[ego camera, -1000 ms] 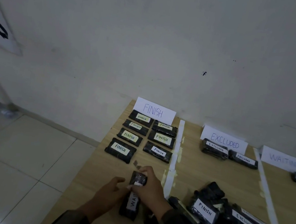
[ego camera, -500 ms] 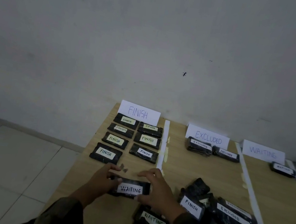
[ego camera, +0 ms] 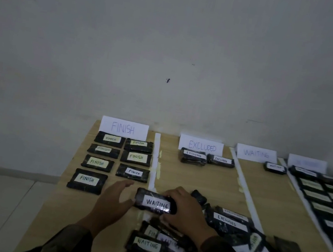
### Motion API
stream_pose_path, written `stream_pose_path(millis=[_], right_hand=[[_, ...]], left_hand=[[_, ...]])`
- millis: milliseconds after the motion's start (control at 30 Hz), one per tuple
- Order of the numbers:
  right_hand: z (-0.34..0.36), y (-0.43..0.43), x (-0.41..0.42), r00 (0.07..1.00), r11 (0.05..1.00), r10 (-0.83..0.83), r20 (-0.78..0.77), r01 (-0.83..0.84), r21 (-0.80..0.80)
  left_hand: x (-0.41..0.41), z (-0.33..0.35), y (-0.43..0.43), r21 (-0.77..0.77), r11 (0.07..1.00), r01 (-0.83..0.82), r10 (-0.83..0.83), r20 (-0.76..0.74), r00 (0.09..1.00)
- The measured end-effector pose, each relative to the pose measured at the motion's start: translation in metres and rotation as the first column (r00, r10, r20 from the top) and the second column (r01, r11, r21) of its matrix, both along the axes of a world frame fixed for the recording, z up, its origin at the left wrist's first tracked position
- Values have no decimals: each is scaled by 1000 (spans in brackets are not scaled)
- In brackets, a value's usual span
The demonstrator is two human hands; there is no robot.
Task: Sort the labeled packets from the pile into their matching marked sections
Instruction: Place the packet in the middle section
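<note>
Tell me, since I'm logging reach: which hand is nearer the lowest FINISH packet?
Left. The left hand sits just right of that FINISH packet; the right hand grips the WAITING packet farther right.

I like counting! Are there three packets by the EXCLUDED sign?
No, only two packets, one and another, lie side by side in front of the EXCLUDED sign.

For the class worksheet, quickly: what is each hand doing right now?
Left hand: open, its thumb touching the end of the black plastic-wrapped packet with a white WAITING label.
Right hand: closed on that packet.
</note>
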State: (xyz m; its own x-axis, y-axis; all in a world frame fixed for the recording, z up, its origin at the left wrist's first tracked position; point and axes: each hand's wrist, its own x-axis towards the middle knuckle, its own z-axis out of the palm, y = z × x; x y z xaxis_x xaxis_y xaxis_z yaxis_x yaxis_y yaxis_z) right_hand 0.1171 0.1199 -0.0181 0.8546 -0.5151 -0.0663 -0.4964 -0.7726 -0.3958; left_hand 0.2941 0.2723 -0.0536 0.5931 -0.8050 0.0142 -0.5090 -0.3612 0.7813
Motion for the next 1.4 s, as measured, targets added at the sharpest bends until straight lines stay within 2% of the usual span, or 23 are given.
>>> stream_pose_path(millis=[67, 133, 300, 633, 867, 1300, 1400], right_hand=[[4, -14, -16, 998, 998, -68, 6, 68, 10], [5, -29, -33, 993, 993, -115, 5, 115, -2], [9, -66, -77, 975, 975, -220, 9, 220, 14], [11, -162, -180, 952, 954, -298, -69, 294, -63], [4, -249, -227, 942, 949, -299, -154, 276, -153], [-40, -380, -204, 960, 962, -270, -75, 265, -67], [-50, -399, -190, 968, 961, -248, -31, 242, -131]], left_hand=[[-8, 3, -13, -17, 995, 95, -90, 196, 976], [-18, 1, -27, -2, 984, 180, -170, 316, 933], [-53, 4, -69, 103, 954, 281, -297, 429, 853], [-146, 15, -172, 233, 926, 297, -372, 424, 826], [-201, 10, -251, 276, 918, 284, -387, 476, 790], [-240, -31, -345, 293, 937, 189, -322, 513, 796], [-239, -36, -359, 277, 945, 176, -300, 511, 806]])
